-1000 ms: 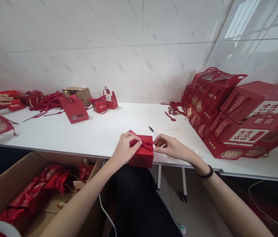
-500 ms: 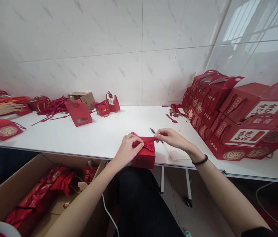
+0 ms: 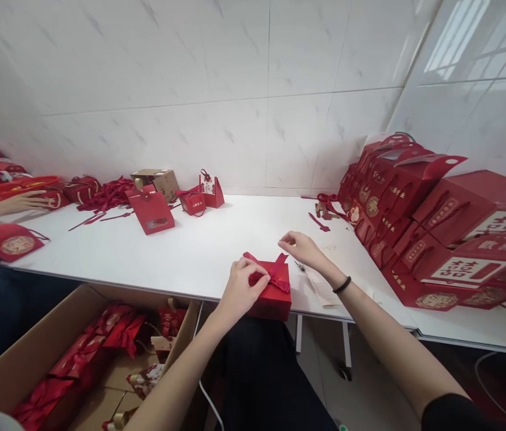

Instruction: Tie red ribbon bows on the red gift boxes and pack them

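A small red gift box [image 3: 270, 308] sits at the table's front edge, tied with a dark red ribbon bow [image 3: 279, 278] on top. Finger and thumb of my left hand [image 3: 244, 287] pinch the bow near its knot; the fingers partly hide it. One ribbon tail stands up loose at the bow's right. My right hand [image 3: 302, 246] hovers just above and right of the box, apart from the ribbon, its fingertips drawn together with nothing visible in them. Below that hand a pen [image 3: 300, 265] lies beside a sheet of paper [image 3: 322, 290].
Red gift boxes [image 3: 414, 221] are stacked at the right. An open carton [image 3: 23, 341] below the table holds ribboned boxes. At the back left are a ribbon heap [image 3: 111, 194], a red bag [image 3: 151, 209] and small boxes [image 3: 194, 203]. A co-worker's hand [image 3: 23, 200] is far left.
My right hand has let go of the ribbon tail and moved up off the bow. My left hand still pinches the bow. The whole view has shifted slightly.
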Tool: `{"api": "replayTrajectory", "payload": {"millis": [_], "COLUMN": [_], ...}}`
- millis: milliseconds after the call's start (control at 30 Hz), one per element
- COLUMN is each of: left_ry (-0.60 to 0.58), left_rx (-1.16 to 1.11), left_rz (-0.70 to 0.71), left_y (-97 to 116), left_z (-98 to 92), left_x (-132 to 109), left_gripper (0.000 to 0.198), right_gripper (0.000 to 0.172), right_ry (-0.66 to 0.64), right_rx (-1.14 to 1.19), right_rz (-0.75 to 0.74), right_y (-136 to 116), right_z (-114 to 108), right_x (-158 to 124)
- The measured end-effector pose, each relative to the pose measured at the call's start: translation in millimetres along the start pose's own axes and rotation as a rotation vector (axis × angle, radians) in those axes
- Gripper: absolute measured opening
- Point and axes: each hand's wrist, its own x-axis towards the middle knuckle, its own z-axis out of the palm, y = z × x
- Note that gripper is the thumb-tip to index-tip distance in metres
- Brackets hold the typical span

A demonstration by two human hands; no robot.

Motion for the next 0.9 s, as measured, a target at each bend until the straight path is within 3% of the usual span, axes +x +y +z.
{"api": "replayTrajectory", "payload": {"millis": [67, 133, 200, 267, 433, 567, 900], "left_ry": [0.029, 0.064, 0.089, 0.094, 0.082, 0.080, 0.056], "left_rx": [-0.009, -0.008, 0.000, 0.011, 0.018, 0.010, 0.033], "left_rz": [-0.001, 0.000, 0.004, 0.014, 0.036, 0.035, 0.013], "left_y": [1.1, 2.7, 4.2, 5.4, 6.0, 5.4, 5.8], "left_z": [2.0, 4.1, 5.8, 6.6, 5.7, 5.6, 7.3], "left_x": [-2.0, -3.8, -5.0, -5.5, -6.1, -6.2, -4.1], "left_gripper": [0.009, 0.008, 0.008, 0.008, 0.008, 0.007, 0.006], "right_gripper": [0.020, 0.028, 0.026, 0.017, 0.008, 0.021, 0.010], "right_ry": [-0.047, -0.210, -0.390, -0.483, -0.471, -0.510, -0.400], "right_rx": [-0.017, -0.044, -0.071, -0.076, -0.011, 0.058, 0.047], "right_rz": [-0.063, -0.128, -0.161, -0.162, -0.133, -0.106, -0.124], "right_y": [-15.4, -31.6, -44.5, -52.0, -53.5, -49.7, -38.4], "right_z": [1.3, 4.0, 7.9, 12.0, 20.3, 25.4, 28.5], "right_x": [1.7, 3.1, 5.0, 7.4, 10.5, 9.8, 18.5]}}
